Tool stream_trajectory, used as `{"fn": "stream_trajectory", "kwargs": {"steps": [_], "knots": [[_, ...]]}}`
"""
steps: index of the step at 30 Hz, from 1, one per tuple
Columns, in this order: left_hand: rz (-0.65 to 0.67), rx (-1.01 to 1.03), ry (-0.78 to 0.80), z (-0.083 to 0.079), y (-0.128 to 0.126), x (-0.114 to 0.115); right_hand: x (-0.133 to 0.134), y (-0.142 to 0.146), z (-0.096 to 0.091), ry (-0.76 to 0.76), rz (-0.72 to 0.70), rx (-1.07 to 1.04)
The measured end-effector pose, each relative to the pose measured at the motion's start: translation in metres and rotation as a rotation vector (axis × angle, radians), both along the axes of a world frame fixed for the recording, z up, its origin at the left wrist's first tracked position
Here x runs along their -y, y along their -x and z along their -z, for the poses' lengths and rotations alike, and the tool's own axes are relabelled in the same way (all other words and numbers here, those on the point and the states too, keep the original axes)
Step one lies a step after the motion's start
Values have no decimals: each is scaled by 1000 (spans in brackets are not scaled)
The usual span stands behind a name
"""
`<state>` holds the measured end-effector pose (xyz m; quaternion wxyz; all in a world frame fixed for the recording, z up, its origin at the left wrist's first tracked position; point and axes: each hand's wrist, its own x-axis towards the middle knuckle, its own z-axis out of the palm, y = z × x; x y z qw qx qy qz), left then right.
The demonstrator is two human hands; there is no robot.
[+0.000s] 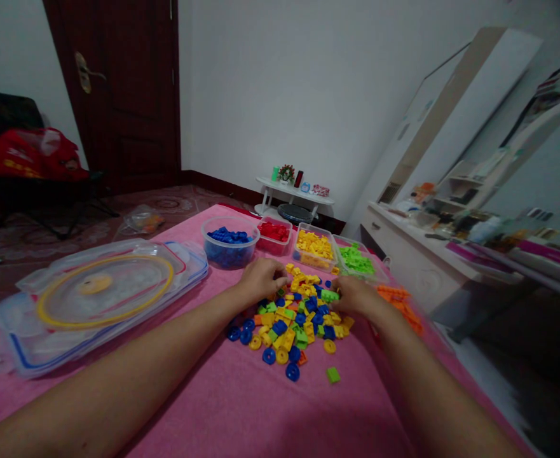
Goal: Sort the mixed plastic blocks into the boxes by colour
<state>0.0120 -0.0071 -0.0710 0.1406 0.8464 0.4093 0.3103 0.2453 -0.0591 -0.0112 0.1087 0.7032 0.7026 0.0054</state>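
Observation:
A loose pile of building blocks (284, 321), mixed yellow, blue, green and orange, lies on the pink cloth between my hands. At its left edge, my left hand (262, 280) is closed, fingers curled down; what they hold, if anything, is hidden. On the other side, my right hand (355, 294) is closed with its fingertips on a light green building block (329, 296). Blue wheel pieces (292, 371) and yellow wheel pieces (282, 355) lie along the pile's near edge. A single flat green block (333, 375) sits apart, closer to me.
Behind the pile stand clear tubs of blue (229, 257), red (274, 245), yellow (314, 259) and green blocks (357, 270). An orange-block container (406, 312) is beyond my right forearm. Stacked clear lids (131, 312) lie at left on the pink-covered table (222, 407).

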Motion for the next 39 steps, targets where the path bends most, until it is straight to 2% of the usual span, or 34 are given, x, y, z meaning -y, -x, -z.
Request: {"fn": "stream_trajectory", "kwargs": {"steps": [3,6,9,12,14,16,20,22,24,31,36,39], "knots": [[52,-165,-8,-7,1,6,-1,0,15,-14,-18,-95],[96,-249,15,-11,-2,10,1,-3,22,-53,2,-171],[79,-268,-20,-11,-5,13,5,-7,22,-118,44,-197],[67,-203,-2,-10,-7,13,8,-7,19,-258,77,-278],[94,-89,112,-10,-8,9,10,-1,17,-372,47,-471],[118,108,267,-13,-9,4,12,12,17,-408,14,-795],[182,602,524,-21,-10,-1,19,45,19,-173,68,-1494],[218,732,584,-24,-11,0,23,57,21,-82,105,-1717],[222,777,590,-26,-12,3,26,65,23,-37,123,-1849],[201,726,512,-19,-18,9,25,70,33,35,145,-2038],[228,536,286,-15,-22,12,26,75,43,-41,214,-2016],[245,510,263,-14,-24,14,24,70,47,-104,248,-1994]]}}
